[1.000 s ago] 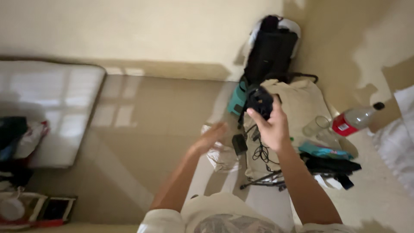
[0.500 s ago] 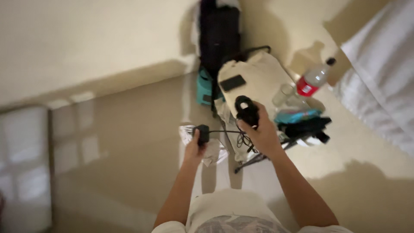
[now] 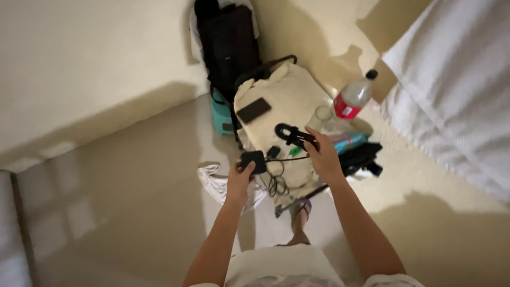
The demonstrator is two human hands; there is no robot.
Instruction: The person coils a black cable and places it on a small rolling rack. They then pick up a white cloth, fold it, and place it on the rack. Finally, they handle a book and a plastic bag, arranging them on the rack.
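In the head view, the left hand (image 3: 240,177) closes its fingers around a small black box-shaped adapter (image 3: 253,161), held above the glossy beige floor (image 3: 133,175). A thin black cable (image 3: 284,158) runs from it to the right. The right hand (image 3: 322,157) grips a black looped strap device (image 3: 294,135), fingers wrapped on it, over a cream cloth bag (image 3: 289,95). A flat black phone (image 3: 254,110) lies on this bag. Farther right stands a clear plastic bottle with red label (image 3: 353,97), near a white bed sheet (image 3: 451,95). A black backpack (image 3: 229,42) leans on the far wall.
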